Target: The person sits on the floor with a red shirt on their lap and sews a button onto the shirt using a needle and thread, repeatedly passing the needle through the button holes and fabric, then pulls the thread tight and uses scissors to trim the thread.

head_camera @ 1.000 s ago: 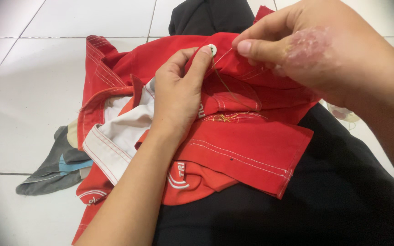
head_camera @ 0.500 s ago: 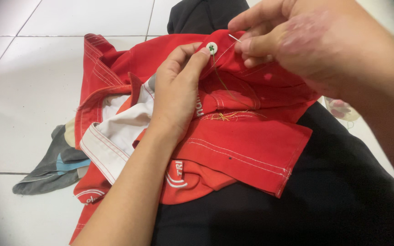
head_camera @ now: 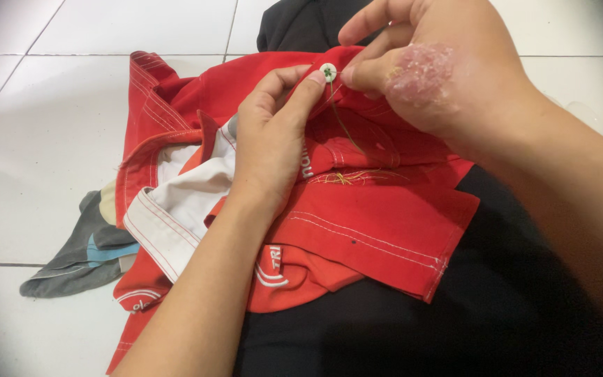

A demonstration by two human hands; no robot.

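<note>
Red garment (head_camera: 357, 209), one; white button (head_camera: 328, 70), one, pinched by left hand (head_camera: 270, 143); right hand (head_camera: 420, 66) fingertips now pressed beside it, needle gone from view.

I see bright, even light, with soft sheen on the white floor tiles (head_camera: 50, 174) at far left. The corners darken into a vignette, edges bow slightly, and the near right arm blurs.
</note>
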